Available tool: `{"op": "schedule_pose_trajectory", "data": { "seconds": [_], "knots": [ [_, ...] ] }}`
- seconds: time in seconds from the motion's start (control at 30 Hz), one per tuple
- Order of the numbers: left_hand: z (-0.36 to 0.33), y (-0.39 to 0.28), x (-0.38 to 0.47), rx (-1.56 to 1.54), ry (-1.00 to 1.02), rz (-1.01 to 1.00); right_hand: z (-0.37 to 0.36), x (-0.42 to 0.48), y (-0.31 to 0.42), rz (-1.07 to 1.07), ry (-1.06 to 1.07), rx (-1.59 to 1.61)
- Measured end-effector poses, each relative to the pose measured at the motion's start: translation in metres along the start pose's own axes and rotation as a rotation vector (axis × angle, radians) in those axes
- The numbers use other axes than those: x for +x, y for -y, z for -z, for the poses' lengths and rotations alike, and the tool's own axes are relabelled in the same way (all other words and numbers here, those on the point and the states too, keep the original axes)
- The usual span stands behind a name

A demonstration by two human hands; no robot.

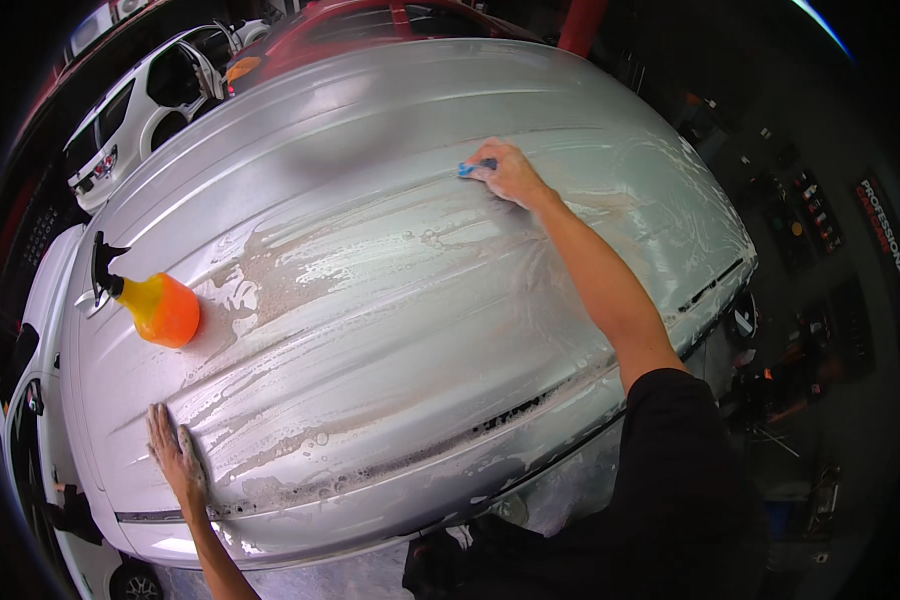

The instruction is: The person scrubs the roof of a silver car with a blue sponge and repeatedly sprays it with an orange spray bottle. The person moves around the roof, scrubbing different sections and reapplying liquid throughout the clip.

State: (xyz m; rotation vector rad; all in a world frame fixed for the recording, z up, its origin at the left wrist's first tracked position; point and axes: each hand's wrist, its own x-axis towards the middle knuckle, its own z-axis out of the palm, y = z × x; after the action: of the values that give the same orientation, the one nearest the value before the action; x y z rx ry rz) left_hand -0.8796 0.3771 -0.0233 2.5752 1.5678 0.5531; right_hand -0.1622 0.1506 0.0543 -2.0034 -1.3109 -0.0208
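Note:
A silver car roof [390,352] with long raised ribs spreads out before me, wet with suds and water film. My right hand [516,176] reaches far across it and presses a small blue block [466,169] to the panel; the fingers hide most of that block, so its kind is unclear. My left hand [176,457] rests flat near the roof's close left edge, wet with foam, thumb apart and nothing in it. Beyond that hand, an orange and yellow spray bottle [166,309] with a black trigger head stands upright on the roof.
A black roof channel [510,415] filled with bubbles runs along the near side. A white SUV [139,112] with an open door and a red car [360,26] are parked beyond. Another white car [45,375] is at left, a dark wall [817,150] with bottles at right.

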Motion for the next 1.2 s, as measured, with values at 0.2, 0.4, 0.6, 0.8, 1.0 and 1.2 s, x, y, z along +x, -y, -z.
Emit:
{"op": "schedule_pose_trajectory", "data": {
  "seconds": [0.2,0.4,0.6,0.8,1.0,1.2],
  "knots": [
    [0.004,-0.014,-0.001,0.017,0.010,0.053,0.027,0.006,-0.023,-0.025,-0.010,-0.266],
    [0.010,-0.024,-0.001,0.015,0.025,0.080,-0.065,0.015,0.058,0.258,0.015,-0.200],
    [0.012,-0.024,-0.004,0.008,0.005,0.063,-0.183,0.037,0.201,0.425,0.094,-0.154],
    [0.014,-0.016,-0.007,-0.010,0.005,0.020,-0.241,0.042,0.238,0.393,0.087,-0.140],
    [0.014,-0.023,-0.007,-0.004,-0.004,0.070,-0.123,0.021,0.127,0.280,0.020,-0.200],
    [0.013,-0.029,-0.004,0.014,-0.001,0.080,-0.033,0.007,0.031,0.091,-0.079,-0.406]
  ]
}}
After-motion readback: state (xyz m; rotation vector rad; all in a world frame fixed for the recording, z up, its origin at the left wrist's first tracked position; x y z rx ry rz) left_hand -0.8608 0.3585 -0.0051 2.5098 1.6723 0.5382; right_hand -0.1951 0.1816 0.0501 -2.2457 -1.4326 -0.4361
